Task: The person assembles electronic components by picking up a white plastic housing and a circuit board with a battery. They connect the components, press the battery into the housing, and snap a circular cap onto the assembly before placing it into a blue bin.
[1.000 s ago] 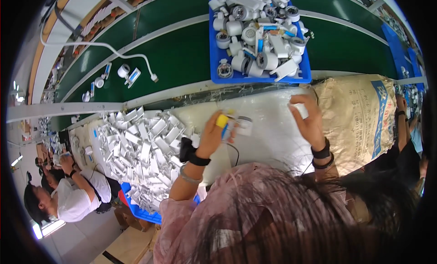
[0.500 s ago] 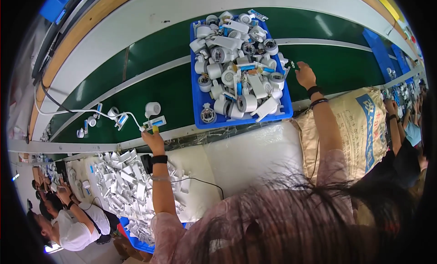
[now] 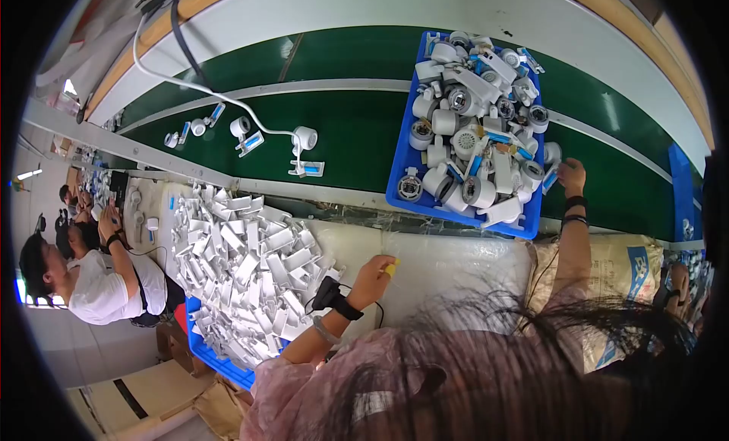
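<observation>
My right hand [image 3: 572, 177] is at the right side of a blue crate [image 3: 395, 186]. Its bent fingers close on a white round-headed part with a blue strip [image 3: 552, 154], partly hidden by the crate's load. White round-headed parts [image 3: 465, 142], some with grilles or blue strips, fill the crate in a heap. Over the pale padded surface, my left hand [image 3: 370, 281] has its fingers drawn together, with a yellow cover on one fingertip. What they pinch, if anything, is too small to make out. A dark strapped device [image 3: 326, 293] sits at that wrist.
Small white casings [image 3: 243, 266] are piled left of my left hand, above another blue crate [image 3: 220, 361]. Several white parts [image 3: 304, 139] lie on the green belt [image 3: 349, 122], a white cable [image 3: 228, 99] hanging over them. A brown sack [image 3: 607, 266] is at right. Other people work at both sides.
My left hand has left the white part on the belt and come back over the padded surface. My right hand has closed on a part beside the crate. The view has shifted left.
</observation>
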Available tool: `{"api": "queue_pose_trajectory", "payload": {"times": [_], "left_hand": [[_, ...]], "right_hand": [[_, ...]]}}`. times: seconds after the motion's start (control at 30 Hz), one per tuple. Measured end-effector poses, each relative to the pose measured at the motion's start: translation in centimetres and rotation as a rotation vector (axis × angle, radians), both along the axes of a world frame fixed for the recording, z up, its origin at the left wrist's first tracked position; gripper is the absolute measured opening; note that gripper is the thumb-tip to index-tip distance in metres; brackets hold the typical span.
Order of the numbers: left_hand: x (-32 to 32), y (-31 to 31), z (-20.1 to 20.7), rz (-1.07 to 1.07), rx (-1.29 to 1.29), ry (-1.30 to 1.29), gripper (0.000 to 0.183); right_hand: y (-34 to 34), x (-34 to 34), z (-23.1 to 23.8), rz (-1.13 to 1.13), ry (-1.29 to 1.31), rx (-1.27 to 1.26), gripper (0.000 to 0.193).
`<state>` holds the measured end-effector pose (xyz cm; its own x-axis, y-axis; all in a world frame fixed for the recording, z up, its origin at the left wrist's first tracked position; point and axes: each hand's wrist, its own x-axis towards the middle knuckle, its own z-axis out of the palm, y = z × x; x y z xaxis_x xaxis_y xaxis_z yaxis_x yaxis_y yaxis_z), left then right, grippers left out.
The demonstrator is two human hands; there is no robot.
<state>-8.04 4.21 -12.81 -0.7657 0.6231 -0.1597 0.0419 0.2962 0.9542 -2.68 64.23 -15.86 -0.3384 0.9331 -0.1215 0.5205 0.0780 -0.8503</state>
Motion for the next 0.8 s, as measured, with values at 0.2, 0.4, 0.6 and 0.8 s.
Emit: {"api": "queue_pose_trajectory", "payload": {"times": [0.2, 0.4, 0.6, 0.8], "left_hand": [[1.6, 3.1, 3.8, -0.285, 0.007, -0.044, 0.027], [4.1, 7.6, 9.1, -0.429, 0.137, 0.404, 0.062], [6.1, 7.7, 10.7, -0.405, 0.097, 0.630, 0.076], [5.5, 4.0, 11.1, -0.591, -0.022, 0.428, 0.072]], "right_hand": [[-7.5, 6.6, 10.2, 0.233, 0.205, -0.187, 0.027], [-23.1, 14.0, 13.8, 0.143, 0.598, -0.409, 0.015], [-37.9, 14.0, 11.6, 0.214, 0.671, -0.990, 0.026], [-40.8, 15.0, 11.4, 0.281, 0.768, -1.159, 0.030]]}}
